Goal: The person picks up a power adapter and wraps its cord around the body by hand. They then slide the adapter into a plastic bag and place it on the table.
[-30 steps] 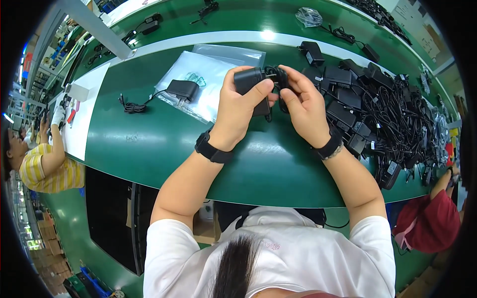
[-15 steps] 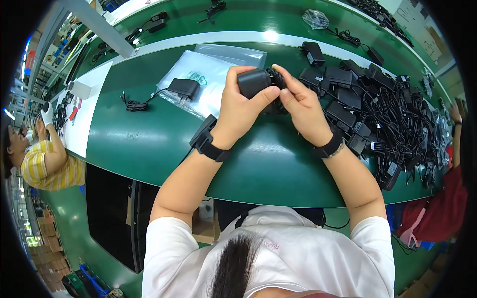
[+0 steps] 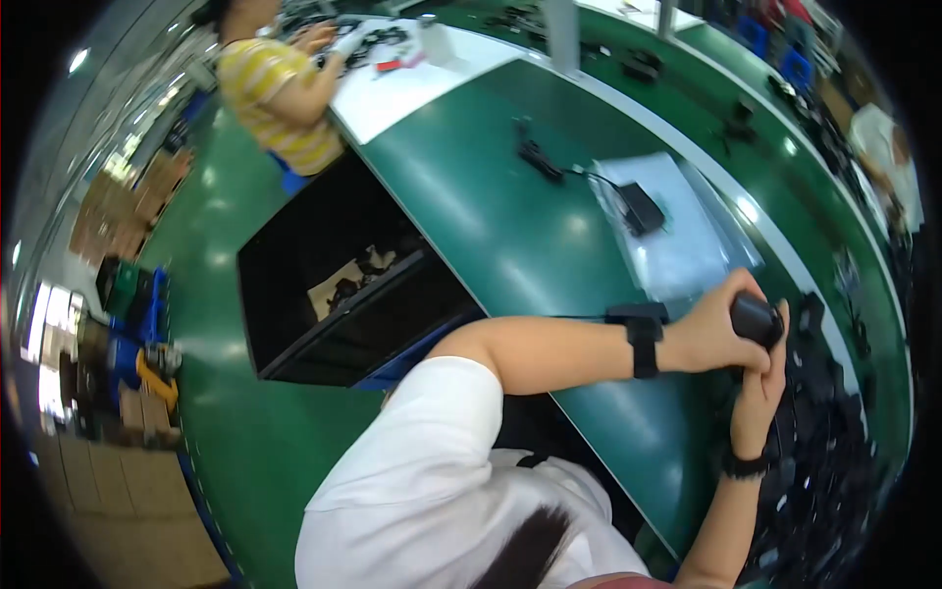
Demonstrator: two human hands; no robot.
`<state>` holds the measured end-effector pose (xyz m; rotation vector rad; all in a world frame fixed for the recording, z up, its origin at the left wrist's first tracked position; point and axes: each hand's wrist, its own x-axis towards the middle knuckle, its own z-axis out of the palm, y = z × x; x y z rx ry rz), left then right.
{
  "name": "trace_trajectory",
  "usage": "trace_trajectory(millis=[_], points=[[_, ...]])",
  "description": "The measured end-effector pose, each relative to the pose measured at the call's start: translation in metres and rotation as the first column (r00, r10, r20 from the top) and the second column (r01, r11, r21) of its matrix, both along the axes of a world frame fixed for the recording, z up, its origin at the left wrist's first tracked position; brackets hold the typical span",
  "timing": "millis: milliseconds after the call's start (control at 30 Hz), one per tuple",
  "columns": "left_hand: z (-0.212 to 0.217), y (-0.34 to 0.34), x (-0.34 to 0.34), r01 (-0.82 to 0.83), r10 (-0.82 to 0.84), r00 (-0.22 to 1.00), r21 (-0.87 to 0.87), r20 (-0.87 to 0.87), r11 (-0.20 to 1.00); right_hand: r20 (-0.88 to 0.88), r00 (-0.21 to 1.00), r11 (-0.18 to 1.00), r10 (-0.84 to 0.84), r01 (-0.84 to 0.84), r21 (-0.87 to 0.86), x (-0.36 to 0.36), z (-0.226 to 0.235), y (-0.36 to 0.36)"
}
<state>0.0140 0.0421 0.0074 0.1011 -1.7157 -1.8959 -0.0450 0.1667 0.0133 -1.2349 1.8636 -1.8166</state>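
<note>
A black power adapter (image 3: 755,318) is gripped between my two hands above the green table (image 3: 471,196). My left hand (image 3: 708,332) wraps round it from the left, with its thumb on the near side. Closed against the adapter's right and near side is my right hand (image 3: 762,385). The adapter's cable is mostly hidden by my hands. Beyond my left hand, another black adapter (image 3: 642,208) with a bundled cable (image 3: 539,160) lies partly on clear plastic bags (image 3: 677,260). A heap of black adapters and cables (image 3: 819,461) spreads to the right of my right hand, blurred.
To the left of the table stands a black bin (image 3: 324,294) with some items inside. A person in a yellow striped shirt (image 3: 280,103) works at a white tabletop (image 3: 412,88) at the far left. Brown cartons (image 3: 123,501) are stacked on the floor.
The view has swung to the left, so the table and my arms appear turned and further right. Both hands still grip the adapter, whose cable bundle now shows less.
</note>
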Motion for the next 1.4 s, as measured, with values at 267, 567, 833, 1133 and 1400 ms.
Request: trace_trajectory(millis=[267, 567, 833, 1133, 1400], points=[[0.004, 0.004, 0.004, -0.096, 0.083, 0.993, 0.185, 0.081, 0.978, 0.026, 0.999, 0.997, 0.033, -0.035, 0.072, 0.002, -0.005, -0.007], [0.013, -0.013, -0.002, -0.152, 0.154, 0.988, 0.127, -0.005, 0.980, -0.130, 0.990, 0.997, -0.055, 0.062, 0.050, 0.006, 0.002, -0.007], [0.031, -0.029, 0.012, -0.309, 0.253, 0.916, -0.143, -0.312, 0.940, 0.735, 0.640, 0.910, 0.222, -0.406, 0.079, -0.002, 0.030, 0.009], [0.018, -0.004, 0.013, -0.161, 0.155, 0.987, -0.165, -0.049, 0.973, 0.589, 0.808, 1.000, 0.001, 0.008, -0.013, -0.009, 0.013, -0.013], [0.008, 0.011, -0.002, -0.175, 0.180, 0.983, 0.160, -0.020, 0.971, 0.587, 0.809, 0.995, 0.034, 0.030, -0.098, -0.011, 0.000, -0.009]])
